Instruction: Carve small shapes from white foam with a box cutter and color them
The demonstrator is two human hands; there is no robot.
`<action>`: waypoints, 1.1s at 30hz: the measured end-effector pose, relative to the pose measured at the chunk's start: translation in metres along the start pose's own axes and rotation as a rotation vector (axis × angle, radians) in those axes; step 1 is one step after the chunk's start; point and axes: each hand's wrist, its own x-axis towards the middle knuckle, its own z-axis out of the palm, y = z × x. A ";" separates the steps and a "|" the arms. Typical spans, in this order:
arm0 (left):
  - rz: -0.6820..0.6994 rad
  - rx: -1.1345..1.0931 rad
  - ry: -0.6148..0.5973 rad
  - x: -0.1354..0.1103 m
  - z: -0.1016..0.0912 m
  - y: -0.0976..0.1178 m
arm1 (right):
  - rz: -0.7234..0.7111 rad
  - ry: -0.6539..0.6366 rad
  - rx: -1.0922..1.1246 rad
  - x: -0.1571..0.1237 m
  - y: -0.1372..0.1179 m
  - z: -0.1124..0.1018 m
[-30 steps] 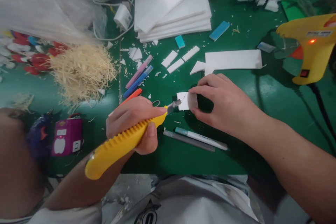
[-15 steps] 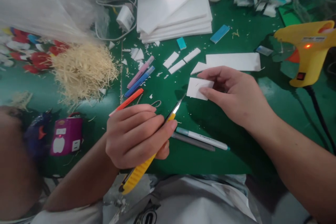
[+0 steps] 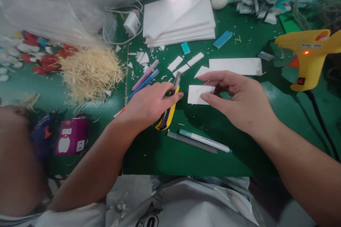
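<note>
My left hand (image 3: pixel 150 103) is low over the green tabletop, its thumb and fingers around a yellow utility knife (image 3: pixel 172 111). The knife's blade points away from me, toward several small white strips (image 3: pixel 181 68). In my right hand (image 3: pixel 237 95), a small white foam-board piece (image 3: pixel 197 94) is pinched between thumb and fingers, with faint marks on its face. Beyond that hand lie a long white strip (image 3: pixel 234 66) and a white triangular offcut (image 3: pixel 201 71). A blue marker (image 3: pixel 147 81) and a pink marker (image 3: pixel 145 75) are just beyond my left hand.
White boards (image 3: pixel 178 21) are stacked at the back. A yellow glue gun (image 3: pixel 310 56) with a lit orange light stands right. Wood shavings (image 3: pixel 92 74) and a purple box (image 3: pixel 71 136) are left; a white marker (image 3: pixel 205 140) and grey stick (image 3: pixel 191 142) lie in front.
My left hand has moved away from me and turned palm-down, bringing the knife from a raised, slanted hold down to the table. My right hand still holds the white piece, slightly lower.
</note>
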 end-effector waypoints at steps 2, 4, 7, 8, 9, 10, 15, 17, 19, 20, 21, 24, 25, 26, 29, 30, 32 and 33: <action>0.177 0.049 0.034 -0.004 0.001 -0.005 | -0.018 -0.007 -0.007 -0.001 0.000 0.000; 0.271 0.037 0.159 -0.009 0.003 -0.007 | -0.031 -0.023 0.001 -0.002 -0.001 0.001; 0.194 -0.185 0.385 -0.016 0.007 0.001 | -0.055 -0.070 0.014 -0.004 -0.003 0.003; 0.132 -0.311 0.411 -0.018 0.008 0.007 | -0.060 -0.091 0.017 -0.005 -0.004 0.004; 0.068 -0.445 0.406 -0.020 0.008 0.013 | -0.063 -0.113 0.021 -0.006 -0.005 0.005; -0.001 -0.563 0.369 -0.021 0.008 0.020 | -0.061 -0.134 0.030 -0.006 -0.006 0.006; -0.310 -0.926 0.232 -0.019 0.007 0.040 | -0.013 -0.202 0.129 -0.005 -0.009 0.008; -0.362 -1.036 0.182 -0.018 0.007 0.040 | 0.025 -0.214 0.184 -0.004 -0.010 0.007; -0.387 -1.166 0.136 -0.018 0.007 0.038 | 0.069 -0.228 0.251 -0.003 -0.011 0.007; -0.394 -1.228 0.112 -0.018 0.008 0.037 | 0.091 -0.238 0.290 -0.003 -0.011 0.006; -0.401 -1.279 0.089 -0.019 0.008 0.036 | 0.113 -0.254 0.334 -0.003 -0.011 0.006; -0.420 -1.344 0.053 -0.020 0.007 0.036 | 0.162 -0.298 0.456 -0.003 -0.010 0.006; -0.420 -1.347 0.051 -0.020 0.006 0.036 | 0.172 -0.310 0.482 -0.003 -0.009 0.006; -0.419 -1.349 0.049 -0.021 0.005 0.036 | 0.180 -0.322 0.499 -0.003 -0.009 0.006; -0.418 -1.369 0.025 -0.022 0.002 0.038 | 0.188 -0.351 0.537 -0.003 -0.009 0.007; -0.419 -1.379 0.016 -0.022 0.001 0.038 | 0.188 -0.360 0.550 -0.003 -0.009 0.007; -0.422 -1.400 -0.005 -0.023 0.000 0.038 | 0.185 -0.377 0.576 -0.003 -0.009 0.006; -0.420 -1.415 -0.020 -0.023 0.000 0.038 | 0.182 -0.382 0.581 -0.003 -0.009 0.006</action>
